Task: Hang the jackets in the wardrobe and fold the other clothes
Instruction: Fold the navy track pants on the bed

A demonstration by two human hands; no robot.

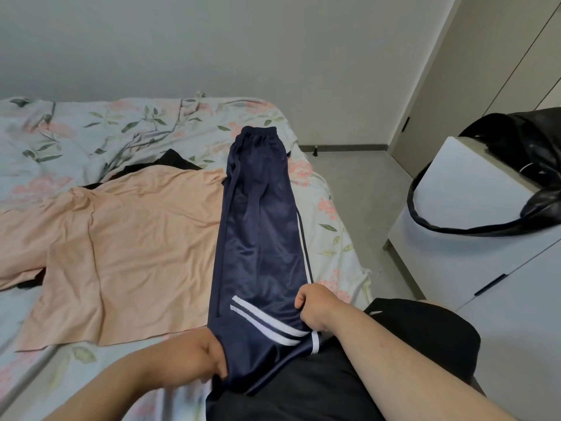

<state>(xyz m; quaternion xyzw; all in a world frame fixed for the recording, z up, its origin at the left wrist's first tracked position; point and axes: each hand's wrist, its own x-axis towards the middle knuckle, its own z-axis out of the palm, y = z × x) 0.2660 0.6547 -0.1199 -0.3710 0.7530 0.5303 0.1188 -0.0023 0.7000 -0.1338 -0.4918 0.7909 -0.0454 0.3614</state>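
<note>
Navy track trousers: flat, overlapping right edge of peach shirt; long axis points away, waistband far | left hand: pinches near-end edge | right hand: grips opposite edge, equally near

The trousers lie lengthwise along the bed's right side, their left edge over a shirt spread beside them. Another garment pokes out behind the shirt. Right of the bed stands a cabinet with a jacket on top; the wardrobe rises behind it.
</note>
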